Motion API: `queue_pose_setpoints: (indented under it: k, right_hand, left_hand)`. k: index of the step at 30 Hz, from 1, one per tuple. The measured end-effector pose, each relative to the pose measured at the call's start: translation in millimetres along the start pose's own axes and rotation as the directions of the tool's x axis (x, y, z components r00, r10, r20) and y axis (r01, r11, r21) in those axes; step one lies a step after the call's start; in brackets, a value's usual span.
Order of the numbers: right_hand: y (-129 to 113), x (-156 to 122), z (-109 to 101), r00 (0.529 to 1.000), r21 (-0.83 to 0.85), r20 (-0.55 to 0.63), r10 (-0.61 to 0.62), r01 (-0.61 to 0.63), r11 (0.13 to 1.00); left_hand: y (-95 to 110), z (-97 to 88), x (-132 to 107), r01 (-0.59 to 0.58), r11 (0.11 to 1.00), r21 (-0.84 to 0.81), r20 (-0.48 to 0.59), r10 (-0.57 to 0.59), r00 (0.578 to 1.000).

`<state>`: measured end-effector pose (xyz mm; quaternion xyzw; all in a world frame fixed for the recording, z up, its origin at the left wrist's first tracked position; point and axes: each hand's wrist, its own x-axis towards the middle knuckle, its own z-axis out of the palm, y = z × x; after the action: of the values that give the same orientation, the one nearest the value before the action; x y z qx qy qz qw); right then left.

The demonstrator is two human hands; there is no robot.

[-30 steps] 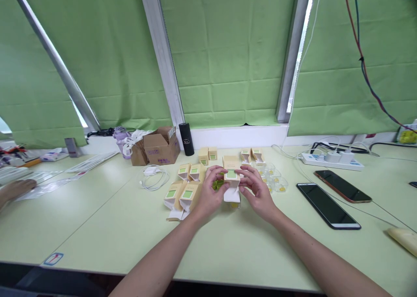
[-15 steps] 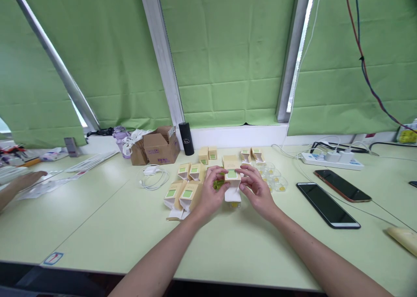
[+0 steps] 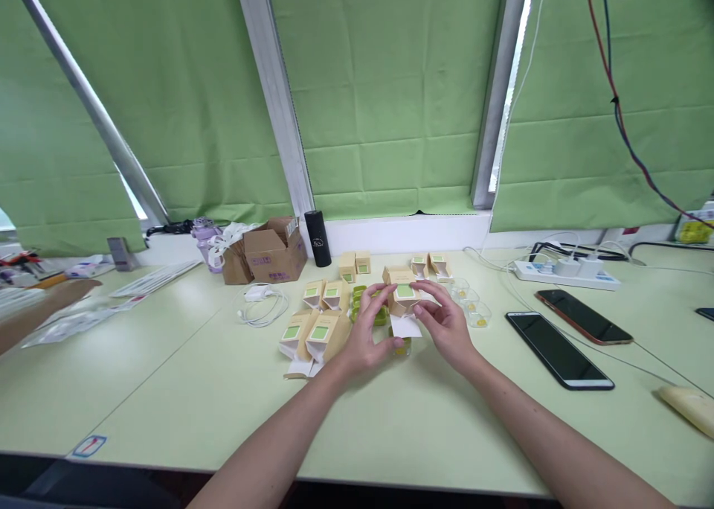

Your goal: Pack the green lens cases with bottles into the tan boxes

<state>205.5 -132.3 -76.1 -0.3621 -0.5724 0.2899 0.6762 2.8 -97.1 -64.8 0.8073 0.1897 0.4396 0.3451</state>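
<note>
Between both hands is a small tan cardboard box with a green label and a white flap hanging open at its near end. My left hand has its fingertips on the box's left side, with the thumb lower down by a small clear cup with yellow inside. My right hand grips the box's right side between thumb and fingers. Just left of it lie green cups, partly hidden by my left hand. Clear cups with yellow spots stand behind my right hand.
Several open tan boxes lie to the left, others at the back. Phones, a power strip and cables lie right. A charger cable, a carton and a black bottle are left; another person's arm reaches in.
The box has shifted slightly right and its flap has swung to the right. My left thumb has dropped from the box toward the clear cup. The other person's arm has moved right.
</note>
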Motion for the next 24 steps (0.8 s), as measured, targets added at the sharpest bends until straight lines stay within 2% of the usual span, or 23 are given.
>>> queue_pose_setpoints:
  k: [4, 7, 13, 19, 24]
  right_hand:
    - [1.1, -0.3, 0.4, 1.000, -0.016, -0.021, -0.002, 0.002, 1.000]
    - [2.2, -1.4, 1.3, 1.000, -0.029, -0.006, 0.013, -0.014, 0.999]
    - [5.6, -2.2, 2.7, 1.000, -0.064, -0.002, 0.004, -0.004, 0.998]
    - [6.4, -3.2, 4.0, 0.999, -0.061, -0.015, 0.029, -0.030, 0.998]
    - [4.4, -4.4, 4.0, 1.000, -0.077, 0.001, 0.004, -0.004, 0.997]
  left_hand:
    - [-0.7, 3.1, -1.3, 0.062, 0.997, 0.056, -0.007, -0.061, 0.998]
    - [-0.1, 4.1, -1.5, 0.066, 0.996, 0.066, -0.036, -0.064, 0.997]
    - [-2.2, 3.8, -1.7, 0.034, 0.999, 0.013, -0.071, -0.033, 0.997]
    - [-2.7, 5.1, -1.7, 0.051, 0.999, -0.015, -0.085, -0.052, 0.995]
    - [-1.2, 5.5, -0.9, 0.068, 0.996, -0.066, -0.116, -0.076, 0.990]
